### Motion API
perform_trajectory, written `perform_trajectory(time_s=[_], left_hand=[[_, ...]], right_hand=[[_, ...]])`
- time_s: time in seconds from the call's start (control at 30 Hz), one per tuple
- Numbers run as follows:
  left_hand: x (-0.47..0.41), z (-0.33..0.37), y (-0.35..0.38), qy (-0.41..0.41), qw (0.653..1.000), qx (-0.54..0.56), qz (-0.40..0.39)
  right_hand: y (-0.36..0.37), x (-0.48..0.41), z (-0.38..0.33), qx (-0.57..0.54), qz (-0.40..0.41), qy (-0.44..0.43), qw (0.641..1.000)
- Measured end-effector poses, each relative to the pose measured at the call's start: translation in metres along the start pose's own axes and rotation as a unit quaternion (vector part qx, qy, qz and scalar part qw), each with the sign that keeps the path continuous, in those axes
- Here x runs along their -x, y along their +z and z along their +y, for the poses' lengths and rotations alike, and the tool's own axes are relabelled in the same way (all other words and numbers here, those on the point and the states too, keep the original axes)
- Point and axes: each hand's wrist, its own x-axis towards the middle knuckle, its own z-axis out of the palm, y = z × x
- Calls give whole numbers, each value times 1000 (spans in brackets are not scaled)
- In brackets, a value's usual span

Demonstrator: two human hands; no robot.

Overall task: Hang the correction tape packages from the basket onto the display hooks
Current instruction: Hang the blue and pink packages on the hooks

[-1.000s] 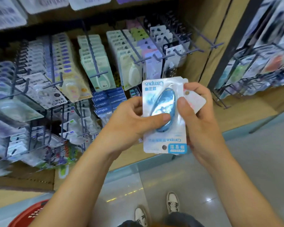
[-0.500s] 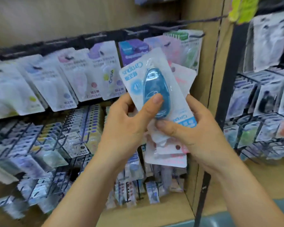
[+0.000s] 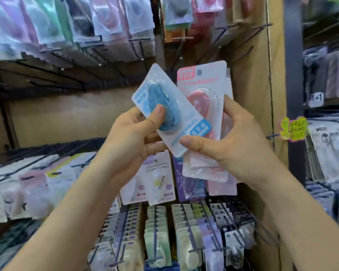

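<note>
Fingers (image 3: 157, 116) of the left hand (image 3: 129, 141) are curled round the blue correction tape package (image 3: 164, 94), with the thumb pressed on its blister. The pink packages (image 3: 205, 85) are gripped fanned in the right hand (image 3: 235, 147). A pink one could be dragged loose when blue is pulled away. Both hands are held raised, palms inward, before bare hooks (image 3: 237, 40).

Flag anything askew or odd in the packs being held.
The blue pack, pinched by the left hand, lies slanted across the upright pink pack in the right hand. Its label tab points down, while the pink one's sits on top by the hang hole, so the blue looks inverted.
</note>
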Motion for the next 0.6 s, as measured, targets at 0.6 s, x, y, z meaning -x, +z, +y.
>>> perform_trajectory(time_s=[0.6], left_hand=[[-67, 41, -59, 120, 991, -9, 55]], right_hand=[[10, -61, 19, -66, -85, 136, 985]])
